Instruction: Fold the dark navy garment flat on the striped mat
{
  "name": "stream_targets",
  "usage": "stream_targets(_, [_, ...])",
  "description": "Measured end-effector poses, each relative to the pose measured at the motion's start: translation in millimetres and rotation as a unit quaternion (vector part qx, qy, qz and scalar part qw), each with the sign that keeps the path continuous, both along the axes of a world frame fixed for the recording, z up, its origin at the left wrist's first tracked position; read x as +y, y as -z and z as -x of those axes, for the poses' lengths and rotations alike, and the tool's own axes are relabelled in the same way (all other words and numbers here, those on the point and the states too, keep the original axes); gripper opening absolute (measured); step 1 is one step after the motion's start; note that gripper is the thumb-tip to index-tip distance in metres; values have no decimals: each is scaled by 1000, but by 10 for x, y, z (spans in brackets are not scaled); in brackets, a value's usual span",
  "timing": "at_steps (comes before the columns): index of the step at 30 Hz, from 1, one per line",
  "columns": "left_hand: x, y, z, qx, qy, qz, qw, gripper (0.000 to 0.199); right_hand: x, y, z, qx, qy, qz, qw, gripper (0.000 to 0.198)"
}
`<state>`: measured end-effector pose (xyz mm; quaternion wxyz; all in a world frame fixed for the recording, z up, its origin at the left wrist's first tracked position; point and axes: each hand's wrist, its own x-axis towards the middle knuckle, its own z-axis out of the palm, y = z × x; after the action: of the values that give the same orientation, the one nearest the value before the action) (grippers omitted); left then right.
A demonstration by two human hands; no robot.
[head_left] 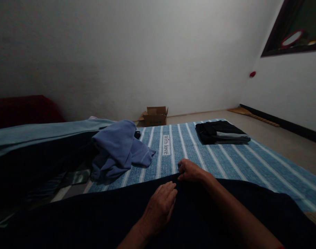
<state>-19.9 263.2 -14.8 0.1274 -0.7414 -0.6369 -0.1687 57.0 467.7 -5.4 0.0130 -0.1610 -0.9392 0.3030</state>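
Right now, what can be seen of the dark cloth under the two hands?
The dark cloth is navy or black, soft-looking fabric spread flat across the near edge of the striped blue sheet. Its far edge runs roughly straight across the view. The left hand rests flat on it, fingers extended; the right hand pinches its far edge. Its detail is lost in the dim light.

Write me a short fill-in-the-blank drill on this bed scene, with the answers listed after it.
1. Both hands rest on a dark, nearly ____ cloth spread nearest the camera.
2. The right hand pinches that cloth's far edge, while the left hand lies ____ on it.
3. The striped bedsheet carries the printed words "With ____".
4. A cardboard ____ stands on the floor by the far wall.

Answers: black; flat; love; box
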Motion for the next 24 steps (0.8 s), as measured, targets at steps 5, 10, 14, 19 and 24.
stream_targets(5, [38,-37,-151,-9,28,85,996,33,24,29,1,6,-18,8,1000,20])
stream_targets(10, [43,66,-161,-39,4,117,992,44,23,80,-37,41,-14,2,999,14])
stream_targets(14, [31,85,-154,-59,-30,115,991,53,8,165,-75,65,-4,-3,998,13])
stream_targets(19, [25,82,-152,-75,-74,119,987,60,-2,199,-109,84,-1,7,996,11])
stream_targets(24, [24,99,-126,-87,-85,135,983,63,-6,193,-136,92,6,16,996,12])
